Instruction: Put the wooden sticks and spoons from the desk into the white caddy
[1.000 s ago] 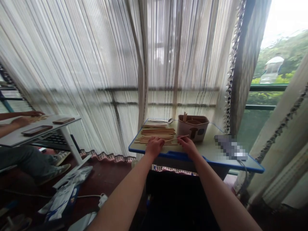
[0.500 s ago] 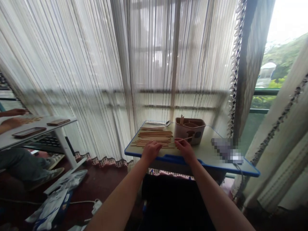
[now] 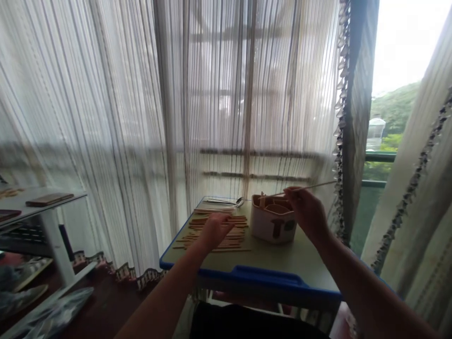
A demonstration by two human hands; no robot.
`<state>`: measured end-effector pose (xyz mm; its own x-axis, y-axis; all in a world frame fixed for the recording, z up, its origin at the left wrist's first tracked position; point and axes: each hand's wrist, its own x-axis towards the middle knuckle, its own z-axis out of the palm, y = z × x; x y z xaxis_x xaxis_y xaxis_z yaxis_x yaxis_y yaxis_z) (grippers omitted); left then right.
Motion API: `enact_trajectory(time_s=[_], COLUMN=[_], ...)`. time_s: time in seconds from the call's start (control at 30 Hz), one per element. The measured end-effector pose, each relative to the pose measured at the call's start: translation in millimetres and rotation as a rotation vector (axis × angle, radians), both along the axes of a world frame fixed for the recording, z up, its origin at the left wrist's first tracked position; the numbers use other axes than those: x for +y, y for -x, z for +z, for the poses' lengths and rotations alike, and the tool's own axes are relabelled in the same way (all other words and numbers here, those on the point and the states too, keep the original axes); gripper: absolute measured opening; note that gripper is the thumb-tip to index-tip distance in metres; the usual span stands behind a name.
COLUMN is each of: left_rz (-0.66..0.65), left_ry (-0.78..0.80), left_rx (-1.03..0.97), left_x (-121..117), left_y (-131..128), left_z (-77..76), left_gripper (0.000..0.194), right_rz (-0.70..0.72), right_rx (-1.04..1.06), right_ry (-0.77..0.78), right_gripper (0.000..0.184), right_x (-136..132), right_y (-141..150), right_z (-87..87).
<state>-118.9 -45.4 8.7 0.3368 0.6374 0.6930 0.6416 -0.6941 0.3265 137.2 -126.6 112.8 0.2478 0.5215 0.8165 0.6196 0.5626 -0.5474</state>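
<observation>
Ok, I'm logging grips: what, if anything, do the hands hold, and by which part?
The right hand holds a stick near its middle; whether the left hand holds one is unclear.

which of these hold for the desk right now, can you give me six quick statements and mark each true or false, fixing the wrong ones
1. The right hand holds one chopstick. True.
2. The utensil holder is empty. False: pale wooden sticks poke up out of it.
3. The left hand is nearer to the loose chopsticks than to the utensil holder. True.
4. The slotted spoon stands in the utensil holder. False: it lies on the desk, beyond the loose chopsticks.
5. The utensil holder stands to the right of the loose chopsticks. True.
6. The desk has red edging. False: its edging is blue.
</observation>
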Motion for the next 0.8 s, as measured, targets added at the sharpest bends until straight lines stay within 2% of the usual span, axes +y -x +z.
enact_trajectory(time_s=[0.1, 0.23, 0.33, 0.47, 0.67, 0.8], left_rz=[-0.041, -0.087, -0.052, -0.020, 0.024, 0.031], left_ry=[0.011, 0.037, 0.040, 0.017, -0.054, -0.062], left_rx=[0.036, 0.099, 0.075, 0.025, 0.063, 0.064], left_x=[12.8, 26.5, 34.9, 38.3, 33.1, 30.8], left_y=[-13.4, -24.1, -22.1, -14.3, -7.4, -7.5], left_z=[0.9, -8.5, -19.5, -28.1, -23.7, -21.9], left_gripper=[0.033, 0.028, 0.025, 0.020, 0.018, 0.017], right_rz=[-0.020, -0.072, -0.058, -0.052, -0.103, -0.146], right_rx=[-0.269, -0.517, -0.533, -0.482, -0.486, -0.377], right_ry=[0.016, 0.066, 0.111, 0.087, 0.068, -0.052], right_gripper=[0.033, 0.032, 0.030, 0.031, 0.033, 0.033], right_x=[20.8, 55.4, 72.2, 81.7, 94.4, 97.5], right_y=[5.7, 16.1, 21.7, 26.8, 28.9, 32.9], right_z=[20.1, 27.2, 24.8, 21.1, 17.6, 21.2])
